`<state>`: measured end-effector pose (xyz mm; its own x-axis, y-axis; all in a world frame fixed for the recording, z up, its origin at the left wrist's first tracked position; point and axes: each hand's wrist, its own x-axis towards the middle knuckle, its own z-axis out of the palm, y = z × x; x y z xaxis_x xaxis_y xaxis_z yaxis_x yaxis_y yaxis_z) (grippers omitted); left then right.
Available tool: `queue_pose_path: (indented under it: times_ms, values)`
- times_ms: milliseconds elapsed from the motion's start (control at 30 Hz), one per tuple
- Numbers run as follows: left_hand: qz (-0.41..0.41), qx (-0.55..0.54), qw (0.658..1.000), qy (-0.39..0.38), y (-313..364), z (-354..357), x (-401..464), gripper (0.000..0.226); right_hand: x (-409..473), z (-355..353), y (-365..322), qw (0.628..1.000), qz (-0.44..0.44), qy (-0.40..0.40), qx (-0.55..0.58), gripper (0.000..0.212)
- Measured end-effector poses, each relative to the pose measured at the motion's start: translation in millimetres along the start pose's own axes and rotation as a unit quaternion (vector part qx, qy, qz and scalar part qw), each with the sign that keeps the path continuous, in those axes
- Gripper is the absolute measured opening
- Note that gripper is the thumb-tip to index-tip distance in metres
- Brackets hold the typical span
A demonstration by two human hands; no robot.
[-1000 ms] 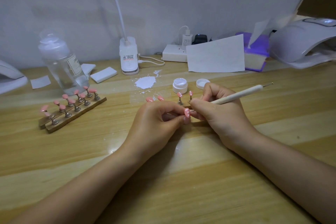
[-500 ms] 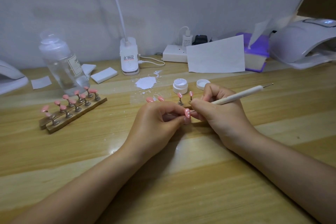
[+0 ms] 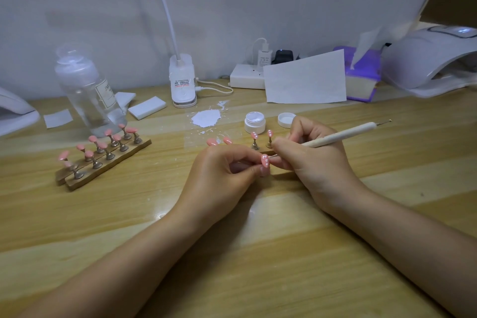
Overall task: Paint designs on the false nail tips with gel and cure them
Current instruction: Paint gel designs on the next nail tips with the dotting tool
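Three dotted so far, third nail tip (image 3: 265,160) pinched in left hand (image 3: 227,178); right hand (image 3: 313,162) gripping dotting pen (image 3: 340,134). Rack (image 3: 103,157) untouched, curing pending imo.

The bench (image 3: 129,214) is pale wood-grain with a light sheen, smooth. The nail tips (image 3: 265,160) are glossy pink with white dots; those on the wooden holder strip (image 3: 108,162) sit on metal stems. The dotting tool (image 3: 340,134) looks matt white, its tip metal. The gel pot (image 3: 255,122) appears to be white plastic. The bottle (image 3: 87,95) is clear plastic, and the curing lamp (image 3: 428,59) is glossy white plastic.
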<state>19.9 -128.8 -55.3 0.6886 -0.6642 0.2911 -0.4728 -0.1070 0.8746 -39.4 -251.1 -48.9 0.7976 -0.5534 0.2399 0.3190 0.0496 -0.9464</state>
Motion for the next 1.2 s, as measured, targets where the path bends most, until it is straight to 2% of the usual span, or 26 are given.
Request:
queue_pose_path:
  times_ms: [200,300,367,433,567,767,933,1200]
  values:
    - [0.02,-0.034,0.999,0.012,5,1,-4,0.007,5,-4,-2,0.995,0.007,0.087,0.049,0.049]
    - [0.116,-0.043,0.991,0.042,12,0,-7,0.009,7,-6,-2,0.989,0.018,0.118,0.083,0.046]
    - [0.199,0.0,0.977,0.072,17,-2,-6,0.01,8,-7,-2,0.987,0.025,0.128,0.095,0.045]
    - [0.237,0.034,0.965,0.107,20,-8,-2,0.015,9,-7,-1,0.987,0.03,0.127,0.095,0.044]
    - [0.195,0.034,0.969,0.151,21,-20,12,0.015,9,-6,-1,0.989,0.038,0.118,0.085,0.045]
    - [0.094,0.109,0.98,0.135,5,-21,19,0.024,9,-6,0,0.992,0.042,0.105,0.064,0.041]
    - [0.086,0.165,0.976,0.111,-4,-16,19,0.024,9,-6,0,0.993,0.041,0.102,0.052,0.042]
    - [0.09,0.186,0.973,0.107,-12,-13,20,0.025,9,-6,2,0.994,0.038,0.091,0.044,0.046]
